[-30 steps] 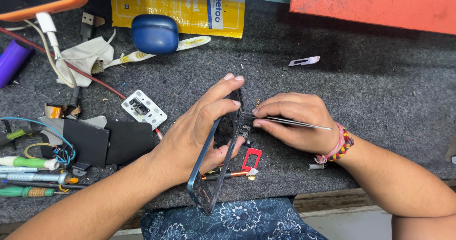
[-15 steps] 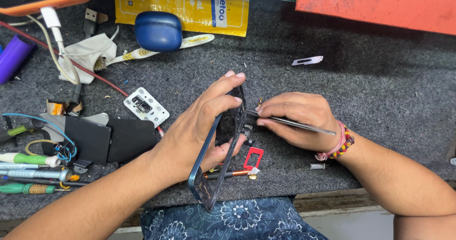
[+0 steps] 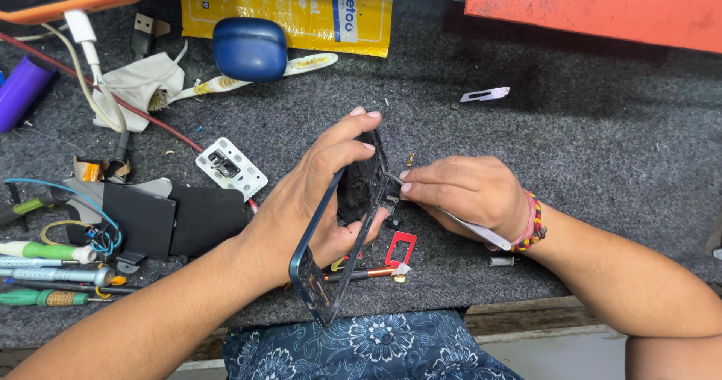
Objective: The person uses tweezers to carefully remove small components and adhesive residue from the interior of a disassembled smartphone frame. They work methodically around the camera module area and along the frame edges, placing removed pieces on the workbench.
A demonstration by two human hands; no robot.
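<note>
The left hand (image 3: 316, 199) gripped an opened phone frame (image 3: 342, 230), tilted up on its edge above the near side of the grey counter (image 3: 602, 147). The right hand (image 3: 470, 192) pinched thin metal tweezers (image 3: 451, 218), their tip touching the frame's far end. A small red plastic piece (image 3: 400, 248) lay just below.

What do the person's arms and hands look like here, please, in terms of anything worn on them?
Both forearms are bare, with no sleeves or gloves in view. The right hand has a beaded bracelet at the wrist, in pink, red, yellow and dark beads. The left hand shows no rings, watch or band, and its fingernails are longish and unpainted.
</note>
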